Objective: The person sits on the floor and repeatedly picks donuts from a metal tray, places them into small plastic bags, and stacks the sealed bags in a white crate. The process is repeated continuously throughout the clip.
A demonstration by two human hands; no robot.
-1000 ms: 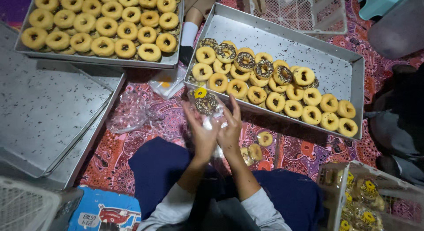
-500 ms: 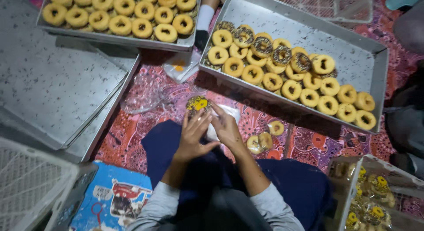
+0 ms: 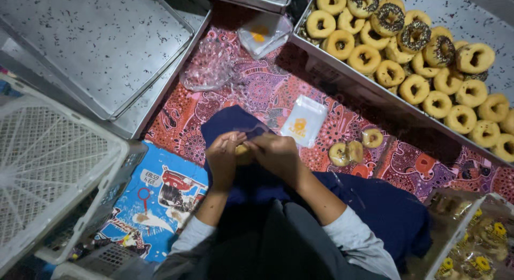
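Now we have drawn both hands in over our lap, left hand (image 3: 224, 155) and right hand (image 3: 276, 154) pinching a doughnut (image 3: 242, 150) between them, its wrapping under way, an empty bag (image 3: 304, 121) lying just beyond.

The left hand (image 3: 224, 158) and the right hand (image 3: 276, 155) meet over the lap, on dark blue cloth. Both hold one small pale yellow doughnut (image 3: 242, 150) between their fingers; it is mostly hidden.

Just to the right, a small clear plastic bag with an orange mark (image 3: 303, 121) lies flat on the red patterned mat (image 3: 267, 87). Three loose ring doughnuts (image 3: 353, 148) lie on the mat near it.

Far right, a long metal tray (image 3: 482, 12) holds many ring doughnuts, some with dark sprinkles. Far left, an empty speckled metal tray (image 3: 91, 44) rests on another one. A white plastic lattice basket (image 3: 48, 162) stands near left.
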